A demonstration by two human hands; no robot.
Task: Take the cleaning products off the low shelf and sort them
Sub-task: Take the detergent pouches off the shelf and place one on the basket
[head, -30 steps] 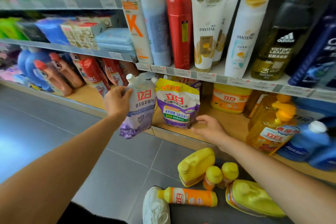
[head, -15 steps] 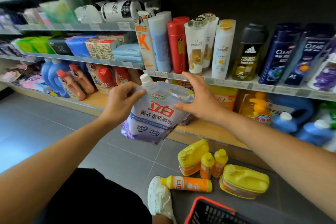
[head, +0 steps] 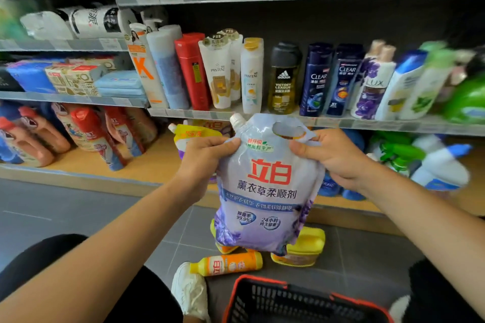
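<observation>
A lavender softener pouch [head: 265,191] with red characters and a white spout hangs upright in front of the low wooden shelf [head: 147,168]. My left hand [head: 204,162] pinches its upper left edge below the spout. My right hand [head: 333,157] grips its upper right side by the cut-out handle. Behind my left hand a yellow-topped pouch [head: 194,134] stands on the low shelf. On the floor below lie an orange bottle [head: 231,263] and yellow jugs [head: 304,249], partly hidden by the pouch.
A black basket with a red rim [head: 301,299] sits at the bottom edge. Red-capped detergent bottles [head: 86,128] fill the low shelf's left, blue and white bottles [head: 441,165] its right. Shampoo bottles [head: 283,78] line the shelf above. My white shoe [head: 189,291] is on the grey floor.
The pouch came off the low shelf and rose toward me. My right hand left the shelf and took the pouch's upper right side. The view tilted up.
</observation>
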